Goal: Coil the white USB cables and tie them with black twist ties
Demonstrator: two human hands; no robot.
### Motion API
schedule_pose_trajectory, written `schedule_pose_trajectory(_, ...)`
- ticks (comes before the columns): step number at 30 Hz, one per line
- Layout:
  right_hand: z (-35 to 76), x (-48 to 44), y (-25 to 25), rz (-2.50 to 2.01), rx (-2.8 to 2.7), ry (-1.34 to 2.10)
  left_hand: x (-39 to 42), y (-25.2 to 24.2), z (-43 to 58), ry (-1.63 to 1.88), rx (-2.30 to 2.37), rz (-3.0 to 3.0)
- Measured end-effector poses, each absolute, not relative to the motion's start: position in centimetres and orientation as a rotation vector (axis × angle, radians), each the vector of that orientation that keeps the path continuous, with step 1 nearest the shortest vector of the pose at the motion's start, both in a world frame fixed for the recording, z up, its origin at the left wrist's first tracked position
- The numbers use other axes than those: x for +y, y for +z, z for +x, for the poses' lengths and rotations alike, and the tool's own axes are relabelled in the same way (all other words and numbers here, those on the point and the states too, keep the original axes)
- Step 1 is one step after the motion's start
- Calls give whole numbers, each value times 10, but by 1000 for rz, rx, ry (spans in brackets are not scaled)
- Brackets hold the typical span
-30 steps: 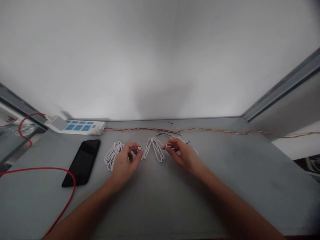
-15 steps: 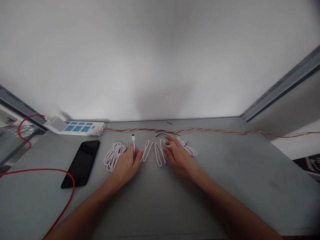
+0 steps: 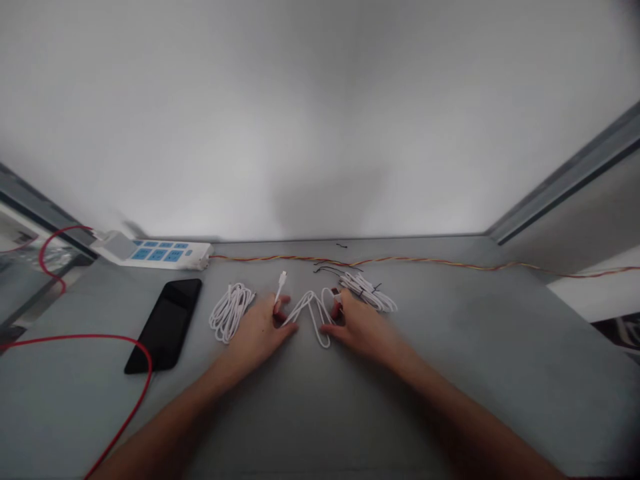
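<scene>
Stretching away, a grey tabletop (image 3: 475, 347), white cable (image 3: 303, 311), pale wall (image 3: 320, 120) beyond

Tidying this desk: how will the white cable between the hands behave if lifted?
Probably light and floppy: the white cable is thin and lies in loose loops. It likely keeps some curl, since its bends stay open.

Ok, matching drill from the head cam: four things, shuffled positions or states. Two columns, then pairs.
Things:
1. Left hand
2. Right hand
3. Black smartphone
4. Power strip

Positions or states:
A. Flat, left of the coiled white cable
B. Behind the black smartphone
C. Fingers around the loose white cable, below its connector
D. Curled at a loop of the loose white cable

Pairs: 1-C, 2-D, 3-A, 4-B
</scene>
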State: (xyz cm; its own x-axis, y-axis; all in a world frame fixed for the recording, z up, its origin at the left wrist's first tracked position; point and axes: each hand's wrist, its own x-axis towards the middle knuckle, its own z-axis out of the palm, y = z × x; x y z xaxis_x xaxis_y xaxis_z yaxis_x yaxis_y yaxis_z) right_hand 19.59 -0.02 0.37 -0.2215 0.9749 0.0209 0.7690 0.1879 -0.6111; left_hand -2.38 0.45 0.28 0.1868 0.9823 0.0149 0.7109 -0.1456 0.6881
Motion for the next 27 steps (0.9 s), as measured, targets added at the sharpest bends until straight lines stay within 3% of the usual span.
schedule_pose_trajectory(17, 189, 8, -3, -1314, -1286, 1358, 1, 11, -12, 796, 1283, 1264)
schedule_pose_trajectory(27, 180, 1, -1, -1141, -1267, 1561, -1, 7, -11, 751, 1107, 1198)
